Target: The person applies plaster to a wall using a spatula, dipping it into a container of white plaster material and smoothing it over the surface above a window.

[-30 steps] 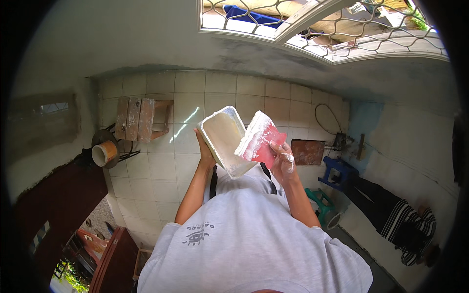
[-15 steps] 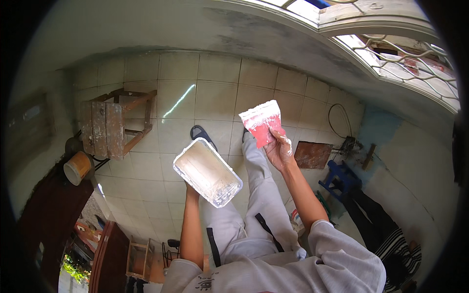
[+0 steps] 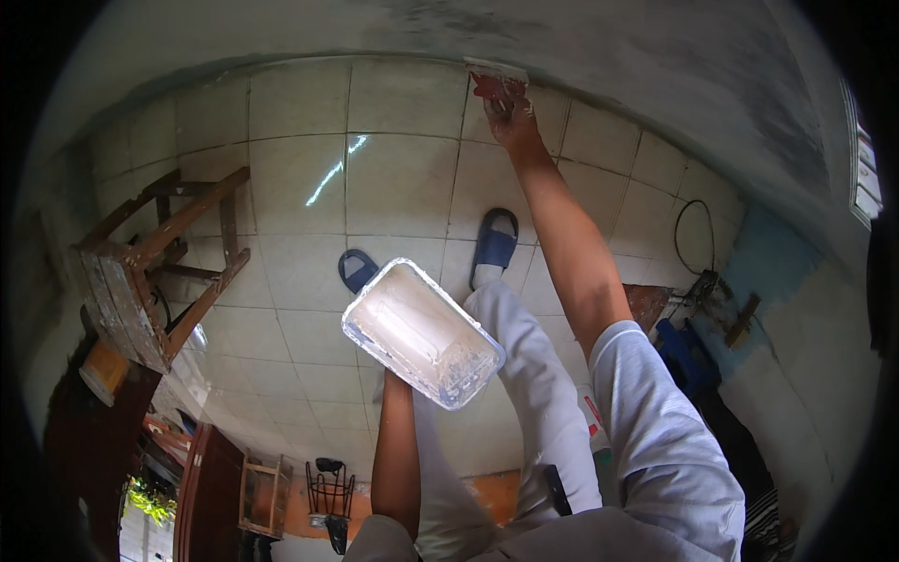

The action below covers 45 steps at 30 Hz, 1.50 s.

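Note:
My right hand [image 3: 512, 122] grips a red putty scraper [image 3: 496, 86] with my arm stretched far ahead. The scraper's pale-smeared edge is at the wall [image 3: 393, 33], low down near the floor line; whether it presses on the wall I cannot tell for sure. My left hand [image 3: 395, 382] holds up a white rectangular plastic tub [image 3: 421, 323] from beneath. Its fingers are hidden under the tub. Whitish paste coats the tub's inside and rim, thickest and roughest at the right end.
Cream floor tiles [image 3: 298, 187] stretch out below. A worn wooden stool [image 3: 122, 290] lies tipped at the left, near a yellowish bucket [image 3: 105, 370]. At the right are a blue plastic stool [image 3: 688, 361], a cable loop [image 3: 693, 234] and a wood-handled brush [image 3: 743, 320].
My right hand has carried the scraper forward from above my leg to the foot of the wall. The tub has shifted slightly right. The view has turned, and the window mostly left it.

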Available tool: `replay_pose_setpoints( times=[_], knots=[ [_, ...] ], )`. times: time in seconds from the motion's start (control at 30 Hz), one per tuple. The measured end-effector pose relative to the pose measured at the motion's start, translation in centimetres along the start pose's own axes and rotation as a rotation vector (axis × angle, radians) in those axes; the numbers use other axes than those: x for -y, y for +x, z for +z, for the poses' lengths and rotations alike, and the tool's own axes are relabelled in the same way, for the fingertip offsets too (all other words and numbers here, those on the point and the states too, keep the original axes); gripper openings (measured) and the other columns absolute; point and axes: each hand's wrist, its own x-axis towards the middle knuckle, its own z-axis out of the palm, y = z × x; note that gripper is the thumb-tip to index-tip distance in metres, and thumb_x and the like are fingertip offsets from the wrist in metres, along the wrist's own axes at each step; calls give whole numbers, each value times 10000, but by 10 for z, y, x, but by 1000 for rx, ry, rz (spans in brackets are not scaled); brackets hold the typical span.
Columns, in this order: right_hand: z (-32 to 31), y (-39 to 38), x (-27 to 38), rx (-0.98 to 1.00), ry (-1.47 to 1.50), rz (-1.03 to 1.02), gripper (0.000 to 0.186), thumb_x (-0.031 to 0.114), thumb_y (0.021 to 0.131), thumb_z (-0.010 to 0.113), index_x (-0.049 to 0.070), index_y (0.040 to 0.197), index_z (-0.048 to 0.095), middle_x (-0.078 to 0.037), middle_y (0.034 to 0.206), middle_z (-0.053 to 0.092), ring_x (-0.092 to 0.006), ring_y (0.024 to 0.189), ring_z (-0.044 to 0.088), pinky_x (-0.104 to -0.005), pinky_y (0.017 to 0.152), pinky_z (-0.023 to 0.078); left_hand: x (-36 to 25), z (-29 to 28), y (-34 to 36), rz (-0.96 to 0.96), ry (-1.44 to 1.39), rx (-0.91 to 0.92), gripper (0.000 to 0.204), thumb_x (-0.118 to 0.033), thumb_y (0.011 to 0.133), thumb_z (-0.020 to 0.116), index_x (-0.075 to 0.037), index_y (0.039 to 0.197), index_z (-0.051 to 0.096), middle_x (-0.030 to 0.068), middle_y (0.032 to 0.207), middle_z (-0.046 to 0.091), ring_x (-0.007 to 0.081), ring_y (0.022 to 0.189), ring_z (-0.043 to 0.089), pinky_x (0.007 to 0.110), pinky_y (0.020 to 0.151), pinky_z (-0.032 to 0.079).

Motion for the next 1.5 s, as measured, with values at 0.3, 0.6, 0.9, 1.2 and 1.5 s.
replay_pose_setpoints(
  times=[0.3, 0.6, 0.9, 1.2, 1.5],
  knots=[
    [55, -58, 68, 125, 102, 28, 262, 23, 948, 516, 60, 1207, 527, -140, 1256, 541, -275, 1132, 556, -435, 886, 516, -12, 15, -11, 30, 19, -5, 695, -601, 971, 372, -100, 1452, 381, 103, 1363, 501, 266, 1236, 516, 420, 1008, 485],
    [10, -114, 77, 164, 85, -77, 279, 46, 948, 544, 53, 1226, 524, -108, 1249, 549, -273, 1162, 536, -429, 967, 479, -19, 23, -13, 26, 24, 12, 681, -584, 972, 393, -94, 1445, 390, 108, 1349, 510, 279, 1227, 520, 431, 1000, 491],
    [-10, 36, 14, -70, -40, 13, 285, 64, 959, 553, 119, 1235, 506, -82, 1198, 514, -243, 1153, 518, -388, 949, 478, -19, 14, 7, -17, 36, 32, 668, -568, 973, 414, -87, 1437, 399, 113, 1336, 518, 292, 1218, 524, 442, 991, 497],
    [40, -36, 69, 148, 25, 49, 247, 20, 946, 519, 72, 1187, 533, -119, 1251, 524, -284, 1152, 529, -394, 879, 495, -24, 13, 3, -16, 37, 25, 656, -551, 974, 434, -80, 1430, 407, 118, 1323, 526, 305, 1209, 528, 453, 983, 503],
    [35, -145, 85, 197, 195, -46, 237, 60, 965, 525, 56, 1201, 548, -107, 1221, 589, -257, 1123, 569, -410, 919, 512, -24, 16, 3, -29, 34, 38, 643, -535, 976, 455, -73, 1422, 416, 124, 1310, 534, 319, 1200, 532, 464, 974, 509]
  ],
)
